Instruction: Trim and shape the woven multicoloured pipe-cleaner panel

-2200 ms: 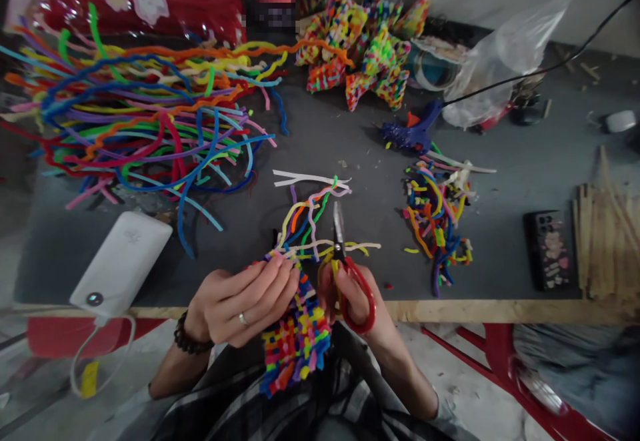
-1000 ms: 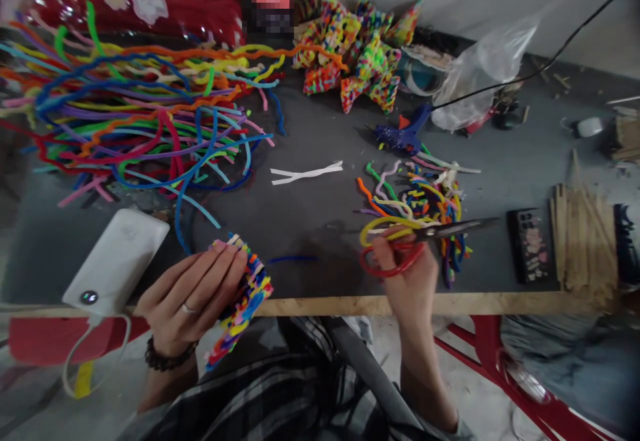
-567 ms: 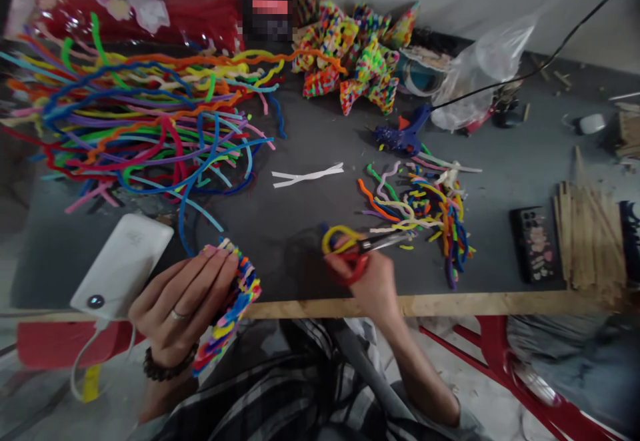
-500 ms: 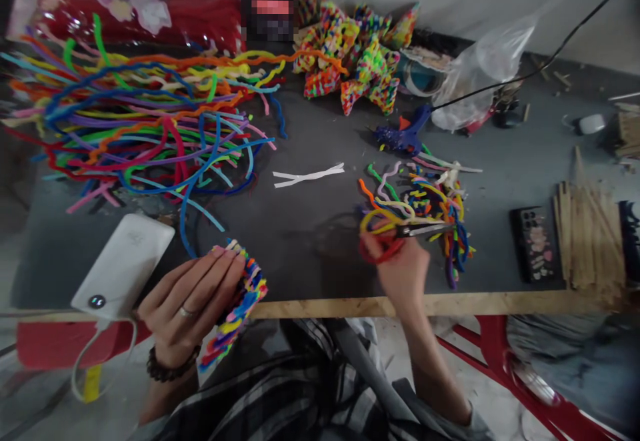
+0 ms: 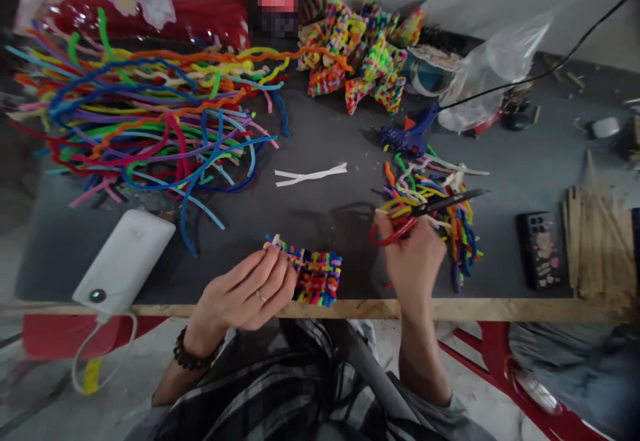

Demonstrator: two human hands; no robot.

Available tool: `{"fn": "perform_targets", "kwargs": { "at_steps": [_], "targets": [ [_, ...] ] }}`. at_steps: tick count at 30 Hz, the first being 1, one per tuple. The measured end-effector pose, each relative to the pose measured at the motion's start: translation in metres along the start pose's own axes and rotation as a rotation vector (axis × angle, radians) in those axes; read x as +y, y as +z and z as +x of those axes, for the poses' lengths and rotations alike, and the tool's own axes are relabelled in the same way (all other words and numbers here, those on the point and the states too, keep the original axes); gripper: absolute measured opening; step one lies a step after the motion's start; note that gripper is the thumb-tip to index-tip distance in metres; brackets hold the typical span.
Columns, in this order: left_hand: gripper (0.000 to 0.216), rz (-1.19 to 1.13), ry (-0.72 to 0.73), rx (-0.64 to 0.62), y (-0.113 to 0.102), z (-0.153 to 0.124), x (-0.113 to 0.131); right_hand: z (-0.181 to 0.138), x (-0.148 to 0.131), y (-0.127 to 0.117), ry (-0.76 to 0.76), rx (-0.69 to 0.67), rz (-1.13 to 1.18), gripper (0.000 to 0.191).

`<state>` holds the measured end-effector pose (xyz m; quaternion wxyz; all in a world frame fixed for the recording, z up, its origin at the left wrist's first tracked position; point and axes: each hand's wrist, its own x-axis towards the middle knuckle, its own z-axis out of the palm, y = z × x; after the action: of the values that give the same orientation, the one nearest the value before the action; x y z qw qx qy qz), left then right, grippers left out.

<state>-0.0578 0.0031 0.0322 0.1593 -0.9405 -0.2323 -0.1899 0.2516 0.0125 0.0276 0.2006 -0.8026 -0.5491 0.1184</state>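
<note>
Left fingers (image 5: 270, 284) pinch the woven patch (image 5: 321, 274), right of the white power bank (image 5: 127, 257), whose marking is too faint to read. Farther right of that bank, right fingers (image 5: 385, 223) grip the scissors (image 5: 424, 209)!

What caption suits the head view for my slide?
Left hand holds a multicoloured woven rectangular panel; right hand holds red-yellow metal scissors over colourful fuzzy strips.

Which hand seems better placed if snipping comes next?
Probably the right hand: it holds the metal-bladed scissors with red and yellow handles, over the multicoloured heap of fuzzy offcuts. The left hand holds the multicoloured woven patch.
</note>
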Motion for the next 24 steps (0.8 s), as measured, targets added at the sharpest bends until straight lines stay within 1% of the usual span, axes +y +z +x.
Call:
{"fn": "perform_targets", "kwargs": {
  "at_steps": [1,2,4,6,7,10,13,15,16,17,19,21,23,24],
  "targets": [
    [0.014,-0.004,0.001,0.008,0.000,0.001,0.002,-0.001,0.000,-0.008,-0.008,0.049,-0.125,0.034],
    [0.013,-0.007,-0.010,0.014,0.000,0.001,0.003,-0.003,0.000,-0.015,-0.032,0.035,-0.212,0.033],
    [0.014,-0.012,-0.035,0.021,0.001,0.003,0.006,-0.009,-0.004,-0.026,-0.078,-0.091,-0.299,0.025],
    [0.015,-0.006,-0.048,0.014,0.003,0.005,0.006,-0.014,-0.008,-0.028,-0.091,-0.144,-0.364,0.016],
    [0.016,0.002,-0.043,0.002,0.004,0.006,0.006,-0.015,-0.009,-0.026,-0.093,-0.143,-0.389,0.014],
    [0.020,0.024,-0.018,-0.024,0.005,0.009,0.006,-0.010,-0.007,-0.012,-0.086,-0.049,-0.424,0.012],
    [0.024,0.018,0.005,-0.039,0.003,0.011,0.005,0.003,0.001,-0.005,-0.027,0.071,-0.353,0.018],
    [0.025,-0.004,0.013,-0.061,0.002,0.011,0.005,0.011,0.005,-0.007,0.008,0.139,-0.209,0.023],
    [0.025,-0.016,0.013,-0.068,0.003,0.011,0.005,0.014,0.007,-0.009,0.024,0.178,-0.098,0.025],
    [0.025,-0.027,0.005,-0.069,0.003,0.010,0.005,0.017,0.007,-0.011,0.045,0.217,0.057,0.026],
    [0.024,-0.038,-0.016,-0.066,0.005,0.010,0.006,0.021,0.008,-0.015,0.103,0.263,0.455,0.027],
    [0.022,-0.033,-0.044,-0.071,0.007,0.010,0.007,0.024,0.009,-0.018,0.155,0.278,0.797,0.028],
    [0.023,-0.023,-0.061,-0.098,0.009,0.010,0.007,0.027,0.010,-0.021,0.189,0.250,0.966,0.029],
    [0.024,-0.024,-0.064,-0.117,0.009,0.010,0.007,0.028,0.012,-0.023,0.205,0.200,1.016,0.030]
  ]
}}
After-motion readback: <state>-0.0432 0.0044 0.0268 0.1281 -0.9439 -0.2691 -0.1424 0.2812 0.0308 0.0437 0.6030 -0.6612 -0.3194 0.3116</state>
